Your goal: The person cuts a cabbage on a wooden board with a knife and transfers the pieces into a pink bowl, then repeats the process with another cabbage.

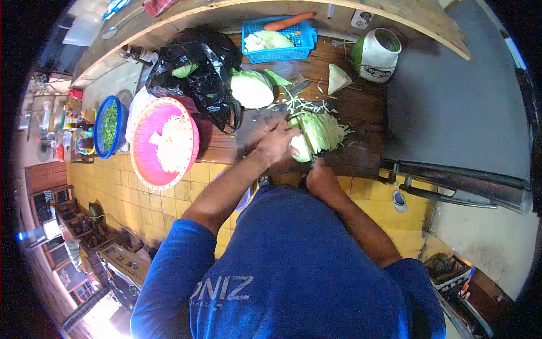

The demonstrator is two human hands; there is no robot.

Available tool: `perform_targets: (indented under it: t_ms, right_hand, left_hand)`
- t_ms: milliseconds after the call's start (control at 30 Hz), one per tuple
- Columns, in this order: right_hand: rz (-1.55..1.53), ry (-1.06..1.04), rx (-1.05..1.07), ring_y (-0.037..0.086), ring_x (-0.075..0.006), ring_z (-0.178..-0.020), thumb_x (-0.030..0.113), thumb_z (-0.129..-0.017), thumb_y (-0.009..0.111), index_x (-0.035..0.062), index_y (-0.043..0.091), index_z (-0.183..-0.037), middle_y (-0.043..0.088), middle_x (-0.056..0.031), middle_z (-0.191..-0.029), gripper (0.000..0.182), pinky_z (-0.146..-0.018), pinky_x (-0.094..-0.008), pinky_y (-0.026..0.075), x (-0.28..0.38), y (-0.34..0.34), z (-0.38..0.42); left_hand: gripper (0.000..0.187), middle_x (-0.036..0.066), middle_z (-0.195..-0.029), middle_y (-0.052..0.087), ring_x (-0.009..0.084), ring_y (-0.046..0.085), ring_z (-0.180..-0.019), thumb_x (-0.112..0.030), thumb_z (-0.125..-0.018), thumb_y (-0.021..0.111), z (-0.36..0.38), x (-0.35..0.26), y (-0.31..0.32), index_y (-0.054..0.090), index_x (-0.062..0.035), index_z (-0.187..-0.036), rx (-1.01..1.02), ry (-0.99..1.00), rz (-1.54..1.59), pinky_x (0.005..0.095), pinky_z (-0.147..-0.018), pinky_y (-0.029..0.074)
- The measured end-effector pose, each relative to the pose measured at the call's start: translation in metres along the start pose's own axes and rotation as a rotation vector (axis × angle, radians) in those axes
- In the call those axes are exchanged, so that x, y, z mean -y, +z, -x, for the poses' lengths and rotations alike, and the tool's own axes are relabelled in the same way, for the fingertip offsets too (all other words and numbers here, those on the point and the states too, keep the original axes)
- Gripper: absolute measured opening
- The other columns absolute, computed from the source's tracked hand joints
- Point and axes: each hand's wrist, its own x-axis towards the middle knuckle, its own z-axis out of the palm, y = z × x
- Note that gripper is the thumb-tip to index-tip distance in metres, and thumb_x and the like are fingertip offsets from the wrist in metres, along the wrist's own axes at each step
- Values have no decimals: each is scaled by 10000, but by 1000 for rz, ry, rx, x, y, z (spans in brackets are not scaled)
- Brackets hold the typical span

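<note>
A piece of cabbage (301, 148) lies on the wooden worktop, with a fan of thin green shreds (327, 131) on its right side. My left hand (276, 141) grips the cabbage from the left, fingers bent against it. At the near side of the cabbage, my right hand (322, 178) is closed around the handle of a knife (307, 138). The narrow dark blade runs away from me between the solid piece and the shreds; most of the handle is hidden in the fist. Behind my left hand sits a larger cut cabbage (252, 89), its pale face toward me.
A pink basket (193, 148) with pale shreds stands left, beside a black plastic bag (197, 73). Farther left is a blue basket (99, 133) of chopped greens. At the back are a blue crate (276, 55) with a carrot (289, 21), and a white container (377, 59).
</note>
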Motion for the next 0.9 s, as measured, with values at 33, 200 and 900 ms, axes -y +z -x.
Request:
perform_targets:
  t_ms: [33,200,900]
  right_hand:
    - [-1,0,1,600,-515,-757,131,-826,494,-96,404,-1029,597,-343,-756,318,-722,-584,477,0,4,-12]
    - [-17,-16,52,608,-512,-761,124,-830,492,-130,396,-1101,603,-337,-752,384,-730,-561,485,-9,12,-34]
    - [17,-24,2,604,-502,-761,119,-814,492,-74,427,-1006,597,-339,-777,280,-712,-574,479,13,-8,-11]
  left_hand:
    - [608,245,-1163,485,419,481,-1123,-293,-658,797,1,1,1,548,-137,-1190,-64,45,-53,462,-942,424]
    - [604,232,-1166,486,418,469,-1134,-299,-656,799,2,-6,-12,553,-145,-1186,73,-48,43,458,-952,422]
    - [606,185,-1117,490,406,471,-1119,-365,-637,802,5,10,2,563,-164,-1156,-86,43,44,469,-932,424]
